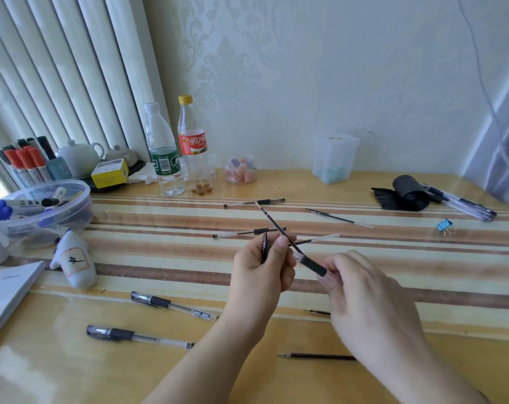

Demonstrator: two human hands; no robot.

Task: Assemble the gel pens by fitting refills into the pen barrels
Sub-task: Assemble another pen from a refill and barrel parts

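My right hand pinches the black rubber grip end of a clear pen barrel. A black refill sticks out of that barrel, slanting up and to the left. My left hand pinches the refill just above the barrel and also holds a small black pen cap. Two capped finished pens lie at the front left. Loose barrels and refills lie about on the striped table.
At the far right a bundle of pens lies beside a black roll. Two bottles, a sweets jar and a clear box stand at the back. A tub of markers and a white holder occupy the left.
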